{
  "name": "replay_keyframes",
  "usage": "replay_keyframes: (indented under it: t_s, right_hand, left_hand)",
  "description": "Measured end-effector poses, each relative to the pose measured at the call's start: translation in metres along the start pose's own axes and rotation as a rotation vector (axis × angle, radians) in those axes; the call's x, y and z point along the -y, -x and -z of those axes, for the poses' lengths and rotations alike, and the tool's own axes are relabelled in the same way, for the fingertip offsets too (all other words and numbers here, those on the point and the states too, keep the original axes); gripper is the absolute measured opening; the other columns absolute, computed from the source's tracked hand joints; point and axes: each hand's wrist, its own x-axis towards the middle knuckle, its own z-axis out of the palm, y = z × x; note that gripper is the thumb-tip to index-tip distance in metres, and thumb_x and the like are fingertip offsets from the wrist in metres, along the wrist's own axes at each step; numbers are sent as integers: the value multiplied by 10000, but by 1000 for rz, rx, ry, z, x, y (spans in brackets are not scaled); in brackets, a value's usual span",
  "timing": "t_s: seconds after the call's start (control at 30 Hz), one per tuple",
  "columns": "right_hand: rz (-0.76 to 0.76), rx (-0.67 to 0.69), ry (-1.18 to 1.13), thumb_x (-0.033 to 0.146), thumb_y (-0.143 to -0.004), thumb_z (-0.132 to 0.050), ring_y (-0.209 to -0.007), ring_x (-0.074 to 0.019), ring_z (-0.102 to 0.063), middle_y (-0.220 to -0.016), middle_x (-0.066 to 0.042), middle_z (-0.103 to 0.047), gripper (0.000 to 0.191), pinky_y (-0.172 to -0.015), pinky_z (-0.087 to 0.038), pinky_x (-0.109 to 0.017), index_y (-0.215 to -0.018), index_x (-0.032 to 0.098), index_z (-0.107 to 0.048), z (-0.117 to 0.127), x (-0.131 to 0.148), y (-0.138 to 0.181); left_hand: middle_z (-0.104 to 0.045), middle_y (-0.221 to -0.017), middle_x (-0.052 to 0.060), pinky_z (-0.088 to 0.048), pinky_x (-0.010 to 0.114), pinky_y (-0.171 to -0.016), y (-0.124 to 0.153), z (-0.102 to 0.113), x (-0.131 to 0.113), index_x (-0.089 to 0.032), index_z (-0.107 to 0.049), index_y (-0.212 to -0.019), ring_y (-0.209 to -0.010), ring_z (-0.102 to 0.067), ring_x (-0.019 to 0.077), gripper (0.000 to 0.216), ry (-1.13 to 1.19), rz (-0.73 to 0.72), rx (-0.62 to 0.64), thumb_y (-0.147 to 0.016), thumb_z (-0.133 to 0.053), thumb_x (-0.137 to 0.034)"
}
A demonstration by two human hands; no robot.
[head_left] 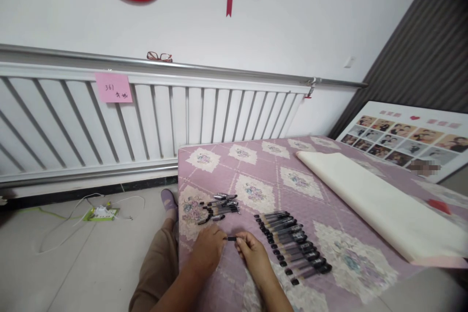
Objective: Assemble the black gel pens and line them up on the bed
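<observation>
My left hand (207, 249) and my right hand (253, 252) meet over the pink patterned bedspread (263, 190), both closed on the ends of one black pen (231, 238) held between them. Just beyond my left hand lies a loose heap of pens and caps (219, 205). To the right of my right hand, several capped black pens (292, 246) lie side by side in a slanting row.
A rolled cream sheet (380, 204) lies diagonally on the right of the bed. A photo collage board (405, 139) leans at the far right. A white radiator (146, 117) lines the wall. A power strip with cables (100, 212) is on the floor. My knee (157, 263) is beside the bed.
</observation>
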Motion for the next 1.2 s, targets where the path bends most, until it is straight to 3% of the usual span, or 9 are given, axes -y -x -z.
replay_keyframes:
  t_s: [0.17,0.33,0.43,0.57,0.7,0.8,1.0,1.2]
  right_hand:
    - [27,20,41,417,-743,-573,-499,-100,-412,-569,55,-487,222,-495,-321,-222,-727,197,-592,1,-3,0]
    - [86,14,102,387,-747,-571,-586,-137,-501,-624,28,-562,197,-571,-389,-243,-775,203,-636,0,3,4]
    - [115,34,148,378,-738,-583,-646,-151,-543,-669,8,-610,193,-622,-414,-249,-754,197,-648,0,5,4]
    - [54,-14,179,434,-759,-532,-506,-140,-509,-578,25,-584,269,-505,-394,-246,-815,188,-625,-1,9,-6]
    - [287,-116,406,387,-803,-494,-770,-197,-621,-819,-50,-686,258,-721,-471,-290,-869,183,-639,-11,26,-29]
    - [363,-127,575,281,-810,-470,-836,-217,-613,-862,-75,-676,215,-785,-462,-317,-873,182,-650,-24,37,-47]
    - [411,-18,763,62,-696,-503,-903,-214,-570,-895,-74,-650,281,-832,-417,-292,-870,203,-672,-44,39,-55]
    - [395,37,884,71,-747,-451,-897,-233,-559,-880,-103,-644,273,-817,-405,-301,-864,181,-672,-47,40,-45]
  left_hand:
    - [-601,-932,26,-400,327,-860,1,0,-1,-213,-626,-909,-916,-530,180,182,-23,-6,26,-920,-446,-186]
    - [-575,-1041,31,-403,322,-858,5,-1,-5,-251,-559,-1118,-968,-514,191,223,-60,-69,83,-918,-461,-238]
    - [-587,-973,18,-411,322,-829,5,-2,-5,-257,-593,-1020,-937,-526,194,166,-75,-75,99,-924,-458,-257]
    - [-593,-939,26,-421,334,-828,4,-3,-1,-231,-610,-944,-909,-537,197,166,-36,7,-41,-910,-449,-205]
    - [-603,-964,42,-428,356,-846,2,-3,5,-225,-591,-1034,-935,-546,202,235,52,100,-258,-906,-406,-159]
    - [-611,-975,43,-431,372,-850,1,-2,8,-228,-587,-1042,-931,-556,202,257,77,96,-351,-907,-383,-147]
    - [-613,-971,46,-425,395,-857,0,-3,9,-225,-574,-1056,-927,-554,208,263,120,78,-411,-901,-378,-142]
    - [-610,-957,39,-405,401,-877,0,-6,11,-225,-579,-1011,-933,-544,211,226,133,68,-409,-881,-414,-144]
